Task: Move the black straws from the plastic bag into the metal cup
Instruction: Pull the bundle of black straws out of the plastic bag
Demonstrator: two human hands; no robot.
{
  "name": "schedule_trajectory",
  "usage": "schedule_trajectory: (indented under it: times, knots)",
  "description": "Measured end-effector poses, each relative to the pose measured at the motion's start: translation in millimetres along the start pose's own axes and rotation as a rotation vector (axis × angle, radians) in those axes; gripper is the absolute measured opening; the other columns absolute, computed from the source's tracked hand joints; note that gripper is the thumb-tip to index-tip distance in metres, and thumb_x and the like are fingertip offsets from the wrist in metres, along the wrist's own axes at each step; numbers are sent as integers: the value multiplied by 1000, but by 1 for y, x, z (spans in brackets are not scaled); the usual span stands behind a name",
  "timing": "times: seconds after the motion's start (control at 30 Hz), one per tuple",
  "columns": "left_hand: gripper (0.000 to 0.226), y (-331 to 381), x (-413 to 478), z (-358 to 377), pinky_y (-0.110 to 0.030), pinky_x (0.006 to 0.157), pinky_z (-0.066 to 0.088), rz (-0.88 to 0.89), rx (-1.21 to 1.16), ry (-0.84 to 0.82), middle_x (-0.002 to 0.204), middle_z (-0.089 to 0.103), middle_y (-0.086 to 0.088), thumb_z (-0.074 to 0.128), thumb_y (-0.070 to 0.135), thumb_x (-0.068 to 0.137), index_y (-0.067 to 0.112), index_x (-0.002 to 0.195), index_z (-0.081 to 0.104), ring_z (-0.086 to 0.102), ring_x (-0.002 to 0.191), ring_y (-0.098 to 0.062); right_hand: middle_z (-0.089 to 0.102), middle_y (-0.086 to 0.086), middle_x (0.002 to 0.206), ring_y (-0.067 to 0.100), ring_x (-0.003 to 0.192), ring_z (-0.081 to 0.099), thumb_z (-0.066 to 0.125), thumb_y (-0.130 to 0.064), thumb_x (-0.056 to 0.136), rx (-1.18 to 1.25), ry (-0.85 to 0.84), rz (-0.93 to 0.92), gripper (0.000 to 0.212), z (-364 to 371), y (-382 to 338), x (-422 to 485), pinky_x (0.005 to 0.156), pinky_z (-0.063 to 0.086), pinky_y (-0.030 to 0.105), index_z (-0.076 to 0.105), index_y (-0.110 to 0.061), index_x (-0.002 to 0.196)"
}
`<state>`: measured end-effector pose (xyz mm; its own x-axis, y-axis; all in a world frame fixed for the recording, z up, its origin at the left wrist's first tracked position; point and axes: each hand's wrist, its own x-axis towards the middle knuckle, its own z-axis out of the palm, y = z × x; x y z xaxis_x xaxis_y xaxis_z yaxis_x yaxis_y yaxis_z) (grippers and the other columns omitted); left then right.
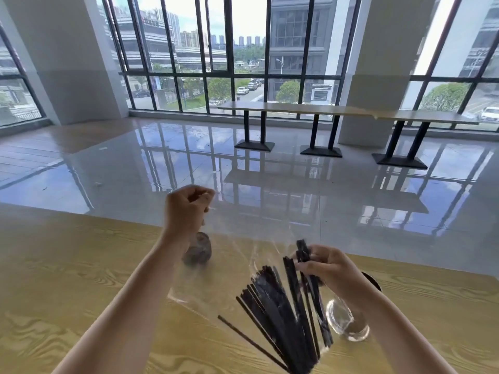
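A clear plastic bag [216, 271] hangs above the wooden table [67, 279], pinched at its top by my left hand [186, 209]. Several black straws [280, 314] fan out inside the bag's lower part. My right hand [326, 265] is closed around the upper ends of a few of those straws. A dull metal cup [198, 251] stands on the table below my left wrist, seen partly through the plastic.
A clear glass [347, 321] stands on the table under my right forearm. A dark round object [374, 280] peeks out behind my right wrist. Beyond the table's far edge lie a glossy tiled floor and long tables [324, 110] by tall windows.
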<state>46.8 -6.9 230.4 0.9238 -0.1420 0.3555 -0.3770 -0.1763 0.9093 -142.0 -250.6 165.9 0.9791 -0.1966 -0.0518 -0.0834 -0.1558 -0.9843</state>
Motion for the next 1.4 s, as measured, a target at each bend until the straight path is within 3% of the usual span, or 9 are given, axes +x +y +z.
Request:
schedule_trajectory:
  times: [0.13,0.23,0.33,0.43,0.57,0.8,0.97,1.17,1.4]
  knots:
    - [15,-5,5,3,-41,74,59,62,212,44,74,71,0,77,23,86,15,99,76,67,70,-18,76,23,93,38,84,74,75,-23,77,96,36,-22,33,-3,-4,-5,73,62,35,72,-4,104]
    - [49,-14,-6,3,-38,92,47,133,368,146,113,58,0,76,29,84,22,129,57,55,105,-17,77,22,96,37,81,73,76,-27,76,129,43,-43,41,-5,-11,-6,72,63,37,69,-2,108]
    - [44,-30,-27,-7,-37,93,41,325,333,324,111,47,6,65,32,78,21,118,52,48,105,-14,78,19,98,32,80,72,73,-24,78,139,57,-63,40,-9,-16,-7,68,63,38,66,-2,111]
    - [33,-50,-52,-6,-30,76,51,268,314,105,96,56,20,57,53,82,32,107,58,56,88,3,78,18,99,38,86,72,71,-26,78,127,64,-69,42,-12,-19,-8,69,63,38,65,-2,112]
    - [85,-71,-53,10,-18,66,49,82,286,-249,89,67,15,56,86,68,24,126,63,63,75,3,79,16,98,33,87,74,67,-25,79,98,60,-70,41,-10,-18,-7,72,63,37,64,-1,112]
    - [89,-81,-24,35,-33,97,45,35,281,-206,124,52,7,74,64,70,24,144,46,52,117,-11,79,15,97,28,85,74,63,-20,82,69,82,-62,36,-21,-17,-13,68,59,30,64,-1,112]
    - [75,-73,-20,47,-19,65,50,66,136,-352,72,67,15,74,76,59,32,119,63,63,65,2,79,15,97,24,82,74,62,-22,81,67,104,-87,35,-31,-17,-19,68,55,27,66,-3,110]
    - [29,-69,-20,42,-16,56,41,89,38,-356,58,59,14,81,48,67,28,76,63,49,54,-1,79,14,97,23,79,74,64,-27,80,56,160,-49,39,-43,-10,-25,68,55,33,64,-5,112]
    - [23,-37,-17,25,-33,81,59,21,-125,-593,97,79,-10,65,4,92,1,74,51,75,95,-23,76,10,109,16,90,76,68,-15,84,-8,90,14,36,-50,-11,-24,73,61,25,69,-3,118]
